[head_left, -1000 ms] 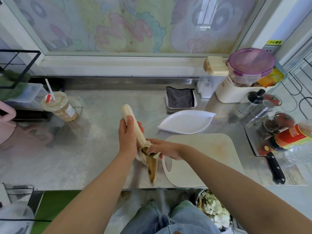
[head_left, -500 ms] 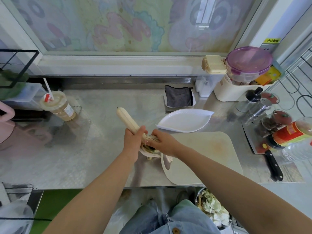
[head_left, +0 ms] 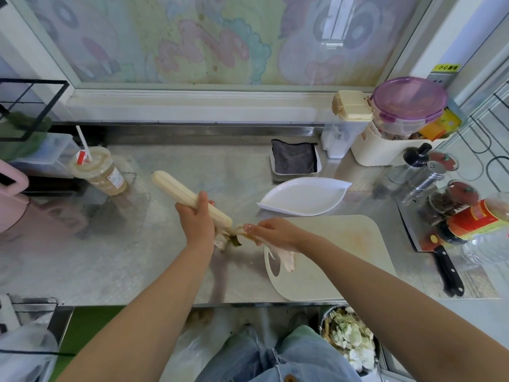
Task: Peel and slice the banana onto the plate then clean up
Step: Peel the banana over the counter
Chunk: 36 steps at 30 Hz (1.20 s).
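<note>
Left hand (head_left: 197, 221): fingers curled round the lower part of the peeled banana (head_left: 179, 192), holding it clear of the counter (head_left: 124, 257). The fruit is bare along its whole visible length and tilts up and away to the left of the cutting board (head_left: 344, 257).

Right hand (head_left: 275, 232): fingertips pinched on the peel (head_left: 286, 257) just off the bottom end of the banana, over the board's near-left corner. One pale strip of peel hangs below the hand, across the board's handle slot. Darker peel remnants and the stalk end sit between the two hands; whether the peel is still joined to the fruit cannot be told.

Cutting board: lies flat on the counter, nothing on it.

Plate (head_left: 303, 197): white, leaf-shaped, just beyond the board's far edge, with no banana on it.

Knife (head_left: 447, 268): to the right of the board, black handle toward the person, blade partly under a red-labelled jar (head_left: 479, 219) that lies on its side.

Further items: a dark cloth (head_left: 294, 161) in a small white tray beyond the plate; a purple-lidded container (head_left: 409, 100) at the board's far right; a lidded drink cup (head_left: 99, 172) with straw well to the far left; a bin (head_left: 349, 337) of pale scraps below the board's near edge.
</note>
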### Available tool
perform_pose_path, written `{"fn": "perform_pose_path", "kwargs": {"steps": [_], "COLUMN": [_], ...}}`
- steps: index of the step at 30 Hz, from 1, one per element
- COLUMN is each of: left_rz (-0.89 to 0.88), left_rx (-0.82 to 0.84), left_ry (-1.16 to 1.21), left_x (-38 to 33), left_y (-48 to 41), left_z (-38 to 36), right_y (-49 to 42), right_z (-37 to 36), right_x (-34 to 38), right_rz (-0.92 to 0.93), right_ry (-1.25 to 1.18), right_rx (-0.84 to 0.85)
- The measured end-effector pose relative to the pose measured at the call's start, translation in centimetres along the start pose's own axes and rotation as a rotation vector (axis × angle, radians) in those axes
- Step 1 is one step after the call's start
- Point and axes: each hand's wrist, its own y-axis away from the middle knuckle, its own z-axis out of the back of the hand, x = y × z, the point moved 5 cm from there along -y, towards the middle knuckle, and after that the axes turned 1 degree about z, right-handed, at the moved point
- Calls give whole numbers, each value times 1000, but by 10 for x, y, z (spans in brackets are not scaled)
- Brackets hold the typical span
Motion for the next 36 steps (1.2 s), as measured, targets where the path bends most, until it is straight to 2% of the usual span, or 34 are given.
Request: {"fn": "perform_pose_path", "kwargs": {"steps": [3, 6, 10, 13, 16, 18, 23, 25, 28, 31, 36], "left_rz": [25, 161, 351, 441, 456, 459, 548, 540, 535, 452, 285], "left_rx": [26, 55, 105, 208, 304, 337, 209, 210, 309, 415, 518], "left_ry": [70, 205, 394, 454, 376, 334, 463, 345, 169, -65, -256], "left_x": [4, 13, 12, 13, 20, 23, 24, 24, 27, 25, 23], "left_y": [9, 13, 11, 3, -3, -4, -2, -2, -2, -1, 3], "left_z": [-10, -17, -12, 0, 10, 14, 22, 27, 30, 32, 37], "right_y": [-6, -11, -14, -10, -6, -7, -11, -11, -14, -16, -18], "right_z": [-7, -11, -11, -4, 4, 8, 11, 12, 15, 20, 29], "right_x": [4, 14, 11, 2, 0, 4, 12, 13, 11, 8, 7], "right_rz": [-47, 2, 57, 7, -44, -46, -44, -41, -55, -114, -120], "right_ry": [-28, -102, -65, -296, -587, -668, -768, -788, -806, -827, -1132], "right_rx": [45, 9, -23, -87, -134, -148, -192, -199, -206, -286, -402]}}
